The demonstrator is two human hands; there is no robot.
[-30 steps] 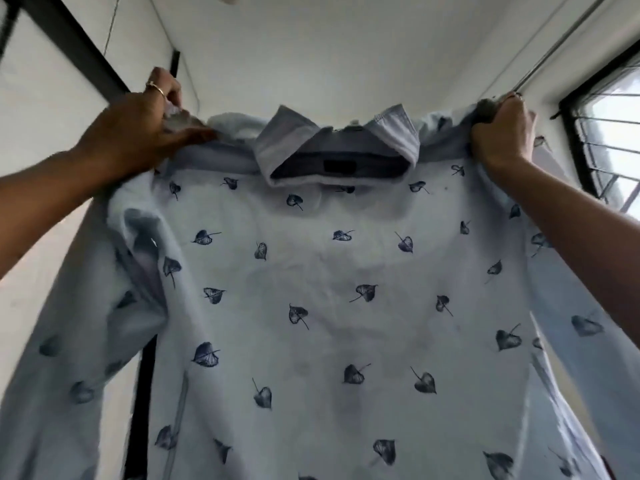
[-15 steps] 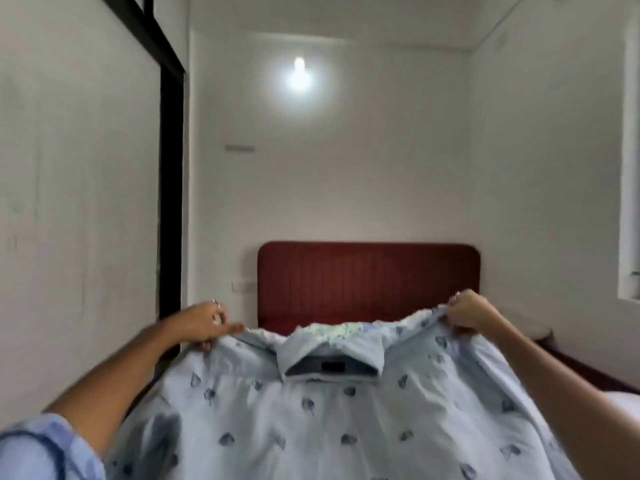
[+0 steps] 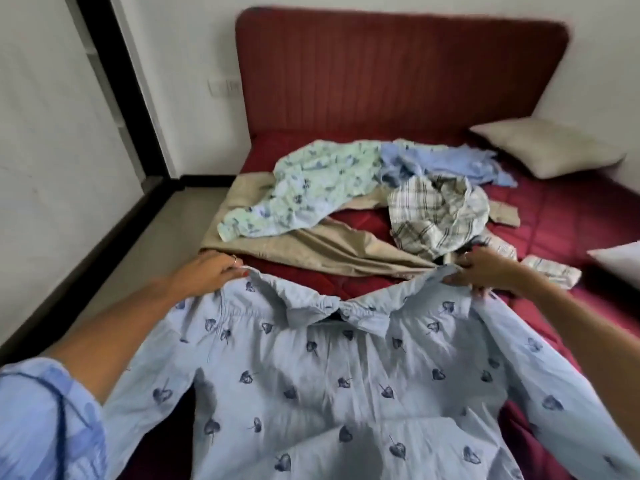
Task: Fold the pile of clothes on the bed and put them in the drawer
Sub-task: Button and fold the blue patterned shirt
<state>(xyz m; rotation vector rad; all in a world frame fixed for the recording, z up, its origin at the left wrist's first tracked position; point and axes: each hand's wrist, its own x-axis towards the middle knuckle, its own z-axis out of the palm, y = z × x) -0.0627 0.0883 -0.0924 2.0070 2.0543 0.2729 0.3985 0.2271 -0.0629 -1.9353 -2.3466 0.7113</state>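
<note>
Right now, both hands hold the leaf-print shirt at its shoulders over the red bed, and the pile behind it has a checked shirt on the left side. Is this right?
Not quite. In the head view the checked shirt lies on the right side of the pile; the green floral shirt is on the left. The left hand and right hand do hold the leaf-print shirt at its shoulders over the red bed.

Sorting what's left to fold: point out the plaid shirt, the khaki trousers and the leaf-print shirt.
plaid shirt (image 3: pixel 437 212), head view, crumpled middle
khaki trousers (image 3: pixel 325 247), head view, near leg
leaf-print shirt (image 3: pixel 311 386), head view, back panel
</note>
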